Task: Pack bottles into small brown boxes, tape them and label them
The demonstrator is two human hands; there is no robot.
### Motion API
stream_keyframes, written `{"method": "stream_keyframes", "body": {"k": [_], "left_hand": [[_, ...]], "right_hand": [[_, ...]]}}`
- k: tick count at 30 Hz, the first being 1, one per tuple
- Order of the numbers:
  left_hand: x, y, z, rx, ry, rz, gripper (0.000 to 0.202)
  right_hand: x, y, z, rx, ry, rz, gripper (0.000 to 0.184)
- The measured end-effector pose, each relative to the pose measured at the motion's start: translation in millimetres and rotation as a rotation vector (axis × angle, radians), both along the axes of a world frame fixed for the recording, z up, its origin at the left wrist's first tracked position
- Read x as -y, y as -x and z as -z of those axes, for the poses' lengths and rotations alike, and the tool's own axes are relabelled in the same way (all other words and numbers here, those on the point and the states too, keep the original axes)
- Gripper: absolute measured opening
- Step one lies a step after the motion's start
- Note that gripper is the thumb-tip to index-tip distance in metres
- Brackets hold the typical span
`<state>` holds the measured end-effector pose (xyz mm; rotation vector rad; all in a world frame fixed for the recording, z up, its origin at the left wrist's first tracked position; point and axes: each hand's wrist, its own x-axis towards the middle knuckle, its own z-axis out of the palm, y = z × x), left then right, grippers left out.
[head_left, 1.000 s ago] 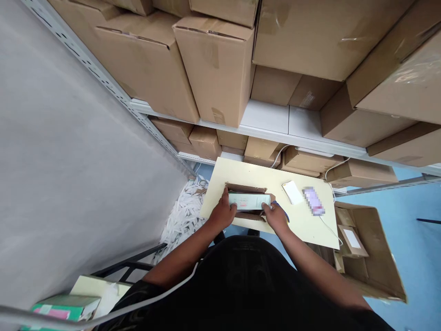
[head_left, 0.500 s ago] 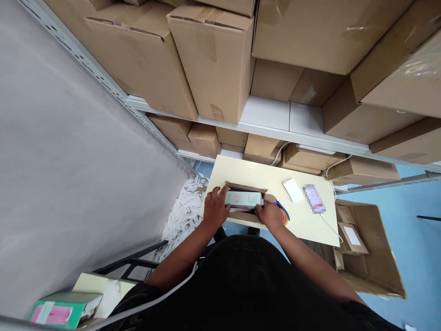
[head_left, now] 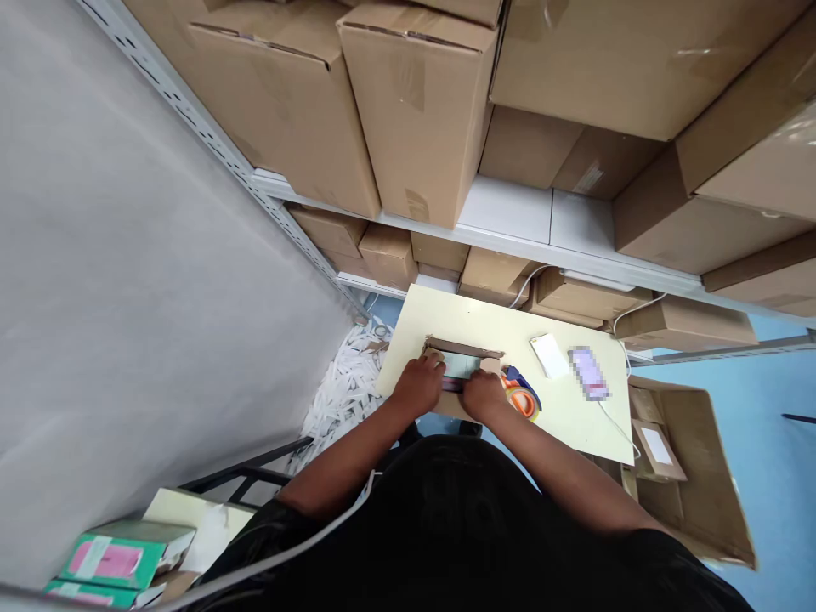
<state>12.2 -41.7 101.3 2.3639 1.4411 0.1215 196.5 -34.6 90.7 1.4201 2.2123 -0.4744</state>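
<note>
An open cardboard box [head_left: 465, 348] sits at the front of the cream table, and a pale green box [head_left: 461, 365] lies down inside it. My left hand [head_left: 419, 384] is closed at the left end of the pale green box, its fingers curled over beside the carton's left flap. At the right end, my right hand [head_left: 483, 394] is closed too, knuckles up, against the pale green box and the carton's near edge. Both sets of fingertips are partly hidden. Just right of my right hand lie an orange tape roll [head_left: 523, 401] and a dark blue object [head_left: 513, 374].
The cream table [head_left: 580, 429] also bears a white pack [head_left: 549, 355] and a blurred-out phone [head_left: 589, 374] with a cable. Shelves of cardboard boxes [head_left: 414, 110] rise behind. A large open carton [head_left: 717, 476] stands right; paper shreds [head_left: 341, 387] cover the floor left.
The pale green box has gone down into the cardboard box, and my hands have drawn closer together over it. My view has shifted slightly, showing more of the tape roll.
</note>
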Motion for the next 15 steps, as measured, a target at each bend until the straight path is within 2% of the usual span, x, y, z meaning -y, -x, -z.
{"method": "stream_keyframes", "body": {"k": [3,6,8,10,12,13,15], "left_hand": [[2,20,10.5,0.122,0.026,-0.133,0.049],[10,36,22.8,0.225,0.047,-0.304,0.070],[13,41,29.4,0.273,0.142,-0.383,0.085],[13,41,33.4,0.308,0.284,-0.435,0.099],[8,40,35.6,0.324,0.406,-0.494,0.099],[5,40,36.8,0.337,0.455,-0.528,0.092],[0,42,40.7,0.413,0.553,-0.601,0.070]], "right_hand": [[-1,0,-4.5,-0.010,-0.010,-0.019,0.022],[13,-21,-10.2,-0.119,-0.254,0.042,0.027],[26,-43,-7.8,-0.209,-0.485,0.179,0.032],[38,-63,1.0,-0.274,-0.609,0.387,0.047],[45,-78,13.6,-0.345,-0.545,0.654,0.058],[47,-82,20.3,-0.385,-0.456,0.776,0.059],[49,-85,32.6,-0.485,-0.254,0.911,0.058]]}}
